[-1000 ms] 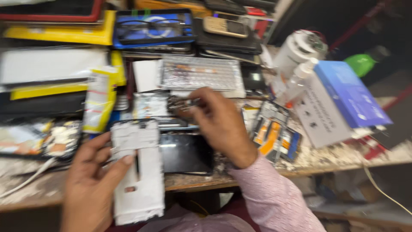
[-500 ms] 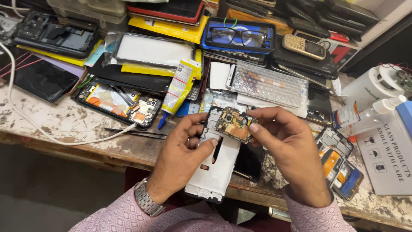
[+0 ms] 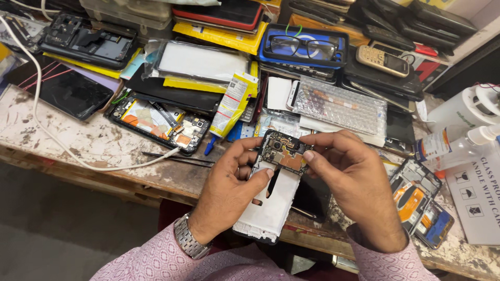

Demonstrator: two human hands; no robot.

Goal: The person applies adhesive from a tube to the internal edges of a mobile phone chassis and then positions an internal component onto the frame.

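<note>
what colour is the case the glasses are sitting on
Blue with a black rim: the case under the glasses shows best in the head view, at the bench's back.

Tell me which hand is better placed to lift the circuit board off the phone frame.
Probably the right hand: its thumb and forefinger pinch the circuit board at its right edge. The left hand wraps the white phone frame lower down, steadying it.

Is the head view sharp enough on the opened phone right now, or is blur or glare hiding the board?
Head view: sharp, no motion blur; the opened phone between the left hand and right hand is evenly lit, its board parts distinct. Head view: mild glare only on the bubble-wrapped piece behind; soft shadow under the hands.
</note>
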